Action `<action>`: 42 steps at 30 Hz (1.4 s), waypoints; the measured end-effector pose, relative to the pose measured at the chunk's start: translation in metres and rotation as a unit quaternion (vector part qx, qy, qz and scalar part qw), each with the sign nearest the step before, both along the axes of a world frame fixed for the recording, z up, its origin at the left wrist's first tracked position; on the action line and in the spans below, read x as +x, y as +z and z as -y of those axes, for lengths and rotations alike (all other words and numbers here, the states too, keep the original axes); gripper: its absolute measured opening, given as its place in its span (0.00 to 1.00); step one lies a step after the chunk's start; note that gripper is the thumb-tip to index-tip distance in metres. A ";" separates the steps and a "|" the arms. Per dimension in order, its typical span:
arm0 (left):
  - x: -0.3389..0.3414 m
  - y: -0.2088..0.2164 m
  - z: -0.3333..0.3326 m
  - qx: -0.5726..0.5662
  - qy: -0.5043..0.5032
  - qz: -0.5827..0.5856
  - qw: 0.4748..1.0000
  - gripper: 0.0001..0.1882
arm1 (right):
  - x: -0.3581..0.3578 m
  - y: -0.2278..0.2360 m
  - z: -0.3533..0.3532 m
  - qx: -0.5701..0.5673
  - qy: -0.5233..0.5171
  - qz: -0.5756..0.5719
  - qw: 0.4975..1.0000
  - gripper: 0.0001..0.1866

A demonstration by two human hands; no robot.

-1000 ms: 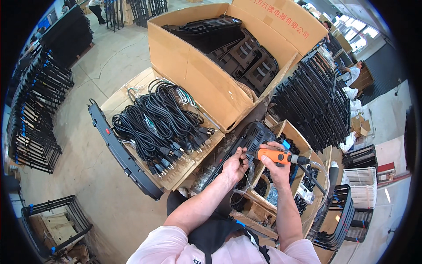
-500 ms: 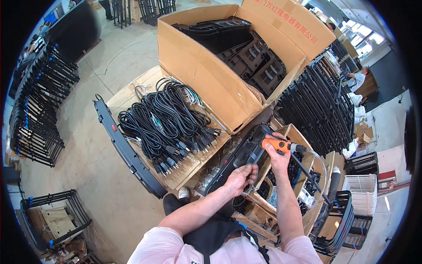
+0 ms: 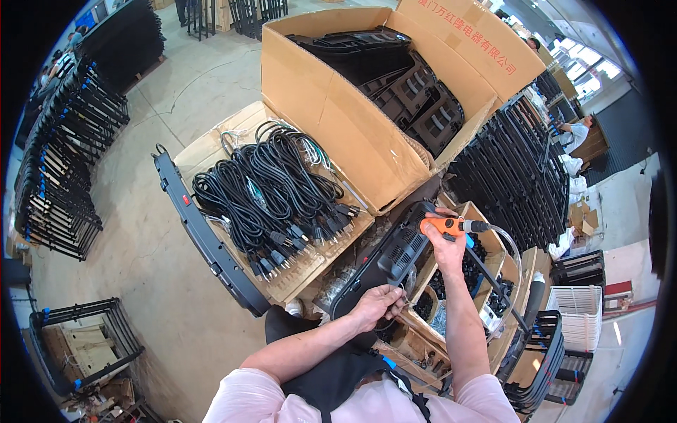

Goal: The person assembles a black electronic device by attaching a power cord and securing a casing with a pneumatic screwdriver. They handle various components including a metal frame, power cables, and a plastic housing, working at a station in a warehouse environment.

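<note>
My right hand (image 3: 444, 244) is wrapped around an orange power screwdriver (image 3: 453, 225) whose hose runs off to the right. The tool is held over the far end of a vented black plastic cover (image 3: 407, 248). That cover lies on a long black plastic panel (image 3: 361, 280), set slantwise in front of me. Near the panel's close end, my left hand (image 3: 379, 306) has its fingers drawn together in a pinch; what is between them is too small to name. The screwdriver's tip and its contact with the cover are hidden by my right hand.
Left of the panel, bundled black power cords (image 3: 271, 194) lie on cardboard (image 3: 185, 158), with another long black panel (image 3: 204, 236) along its edge. Behind stands a large carton (image 3: 331, 113) of black plastic parts. Divided wooden bins (image 3: 462, 310) of small parts sit at the right.
My left hand has drawn back from the vented cover toward me, fingers still pinched. The screwdriver stays in my right hand at nearly the same place. The whole view has shifted slightly.
</note>
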State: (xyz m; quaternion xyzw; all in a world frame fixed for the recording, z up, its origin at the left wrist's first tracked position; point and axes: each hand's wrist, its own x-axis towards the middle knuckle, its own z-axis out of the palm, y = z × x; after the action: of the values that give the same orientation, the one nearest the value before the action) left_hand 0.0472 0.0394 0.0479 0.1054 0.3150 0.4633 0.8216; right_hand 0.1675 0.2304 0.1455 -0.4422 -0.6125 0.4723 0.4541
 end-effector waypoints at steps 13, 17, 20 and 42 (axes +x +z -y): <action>-0.001 0.004 0.019 -0.046 0.053 0.047 0.996 0.15 | -0.014 0.002 -0.014 -0.039 0.010 0.031 0.999 0.18; 0.002 0.011 0.018 -0.079 0.048 0.080 0.993 0.15 | -0.017 0.004 -0.018 -0.051 0.003 0.056 0.997 0.15; 0.002 0.011 0.019 -0.100 0.051 0.085 0.990 0.15 | -0.020 0.005 -0.022 -0.029 0.005 0.101 0.995 0.13; -0.023 -0.006 0.030 -0.140 0.169 0.206 0.954 0.16 | 0.021 0.050 0.163 -0.110 0.068 -0.005 0.992 0.29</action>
State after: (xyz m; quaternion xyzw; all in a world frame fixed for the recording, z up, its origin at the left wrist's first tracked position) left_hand 0.0241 0.0091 0.0424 -0.1630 0.2136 0.5583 0.7849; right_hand 0.1887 0.0671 0.1959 -0.4446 -0.5831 0.5688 0.3725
